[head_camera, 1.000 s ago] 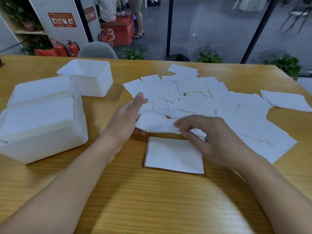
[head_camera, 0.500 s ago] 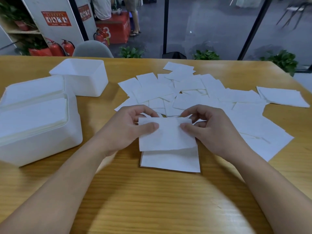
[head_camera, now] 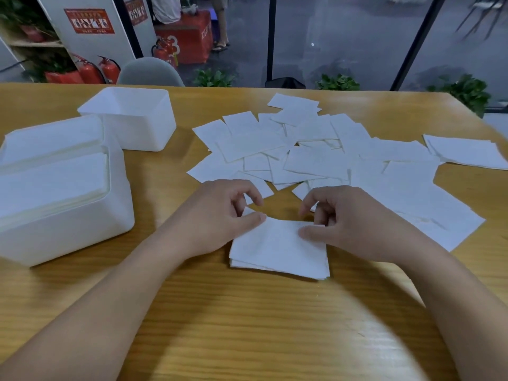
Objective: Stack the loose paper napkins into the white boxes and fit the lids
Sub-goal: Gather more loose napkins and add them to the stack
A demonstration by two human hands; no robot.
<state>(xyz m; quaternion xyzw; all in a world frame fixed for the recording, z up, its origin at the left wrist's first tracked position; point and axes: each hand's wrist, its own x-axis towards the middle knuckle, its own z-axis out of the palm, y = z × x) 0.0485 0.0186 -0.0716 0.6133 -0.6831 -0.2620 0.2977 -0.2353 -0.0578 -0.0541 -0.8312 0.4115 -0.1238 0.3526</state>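
Wooden table (head_camera: 247, 325); unreadable red sign (head_camera: 89, 21)

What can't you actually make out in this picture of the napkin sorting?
- Head view: how many napkins the small stack holds; its edges blur together.
- The far box interior floor, hidden by its own wall.
- The near box left side, cut off by the frame edge.
- Napkins under the loose pile, covered by the upper sheets.
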